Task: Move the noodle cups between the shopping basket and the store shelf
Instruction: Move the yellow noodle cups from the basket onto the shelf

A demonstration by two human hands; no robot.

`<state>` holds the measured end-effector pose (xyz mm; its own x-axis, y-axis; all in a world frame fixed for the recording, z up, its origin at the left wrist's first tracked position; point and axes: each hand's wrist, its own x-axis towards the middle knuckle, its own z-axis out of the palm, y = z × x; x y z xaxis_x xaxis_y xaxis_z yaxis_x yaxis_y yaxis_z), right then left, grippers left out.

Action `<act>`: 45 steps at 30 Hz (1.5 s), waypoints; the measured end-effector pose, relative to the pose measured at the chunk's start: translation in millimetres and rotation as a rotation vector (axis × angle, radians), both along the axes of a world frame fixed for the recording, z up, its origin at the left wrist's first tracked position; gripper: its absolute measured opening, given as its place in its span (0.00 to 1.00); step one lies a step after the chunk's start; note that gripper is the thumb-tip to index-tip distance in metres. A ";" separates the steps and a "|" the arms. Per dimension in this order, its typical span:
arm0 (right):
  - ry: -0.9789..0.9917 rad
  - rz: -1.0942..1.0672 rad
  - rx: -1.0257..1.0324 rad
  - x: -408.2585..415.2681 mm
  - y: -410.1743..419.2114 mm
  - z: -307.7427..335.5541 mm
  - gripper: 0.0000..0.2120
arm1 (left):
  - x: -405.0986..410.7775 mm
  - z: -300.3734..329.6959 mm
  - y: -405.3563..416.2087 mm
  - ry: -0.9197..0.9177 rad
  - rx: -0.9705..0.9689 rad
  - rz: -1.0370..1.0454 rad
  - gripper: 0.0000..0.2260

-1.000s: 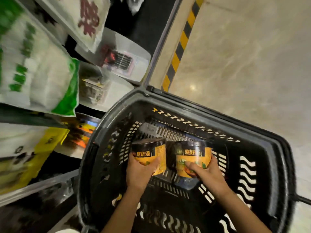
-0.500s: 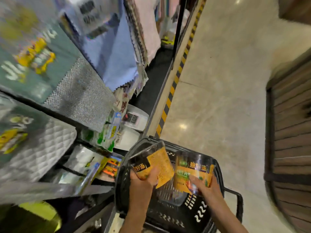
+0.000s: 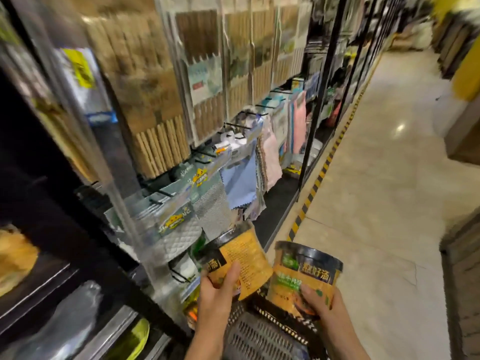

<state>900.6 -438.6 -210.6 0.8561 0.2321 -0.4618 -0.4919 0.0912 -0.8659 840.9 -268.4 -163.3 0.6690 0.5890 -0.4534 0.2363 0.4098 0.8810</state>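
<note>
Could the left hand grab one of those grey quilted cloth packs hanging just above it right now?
Probably not: the left hand already grips a noodle cup. The quilted cloth packs hang close above with nothing between.

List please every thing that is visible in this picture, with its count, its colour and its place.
noodle cups: two, yellow with black rims; left cup tilted, right cup nearly upright, both above the basket
shopping basket: one, black, bottom centre under the cups
store shelf: black frame, along the left
chopstick packs: several, tan, hanging up high
cloths: several, blue, pink, grey, hanging in the middle
floor: beige, right; yellow-black stripe along the shelf base
left hand: grip on the left cup
right hand: grip on the right cup
</note>
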 end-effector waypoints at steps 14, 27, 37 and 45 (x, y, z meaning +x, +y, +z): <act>-0.072 0.493 0.212 -108.3 2.7 71.4 0.30 | -194.4 54.8 -48.4 -0.152 0.171 0.618 0.13; -0.111 0.881 0.250 -247.3 84.0 96.2 0.56 | -371.9 78.5 -36.9 -0.155 0.281 0.968 0.18; -0.176 1.122 0.284 -360.7 182.4 109.4 0.54 | -478.5 115.1 45.8 -0.215 0.467 1.011 0.25; -0.393 1.139 0.341 -437.1 259.5 122.5 0.54 | -542.6 151.8 132.3 -0.233 0.712 0.928 0.17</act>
<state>463.6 -179.1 -88.1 0.1563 0.9877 0.0078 -0.1524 0.0319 -0.9878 298.3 -136.1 -11.5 -0.1225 0.9611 0.2475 -0.0880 -0.2589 0.9619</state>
